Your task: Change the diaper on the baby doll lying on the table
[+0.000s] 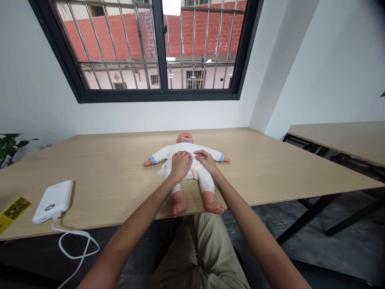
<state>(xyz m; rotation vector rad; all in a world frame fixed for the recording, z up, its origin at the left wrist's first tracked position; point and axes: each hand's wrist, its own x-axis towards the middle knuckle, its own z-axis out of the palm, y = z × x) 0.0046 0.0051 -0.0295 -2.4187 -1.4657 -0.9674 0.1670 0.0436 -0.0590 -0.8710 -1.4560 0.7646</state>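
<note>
A baby doll [208, 180] in a white outfit with blue cuffs lies on its back on the wooden table, arms spread, head toward the window and bare feet at the front edge. Over its belly, my left hand [181, 163] has its fingers curled together on the white cloth; whatever they pinch is too small to make out. Close beside it on the right, my right hand [206, 160] has its fingers bent at the cloth, and what is between them is hidden. The two hands nearly touch at the fingertips.
The wooden table [114, 172] reaches to the wall below a barred window. On the left are a white power bank [54, 200] with a cable [76, 233] hanging over the edge, a yellow label [13, 212] and a plant [11, 148]. Another table [339, 138] stands at right.
</note>
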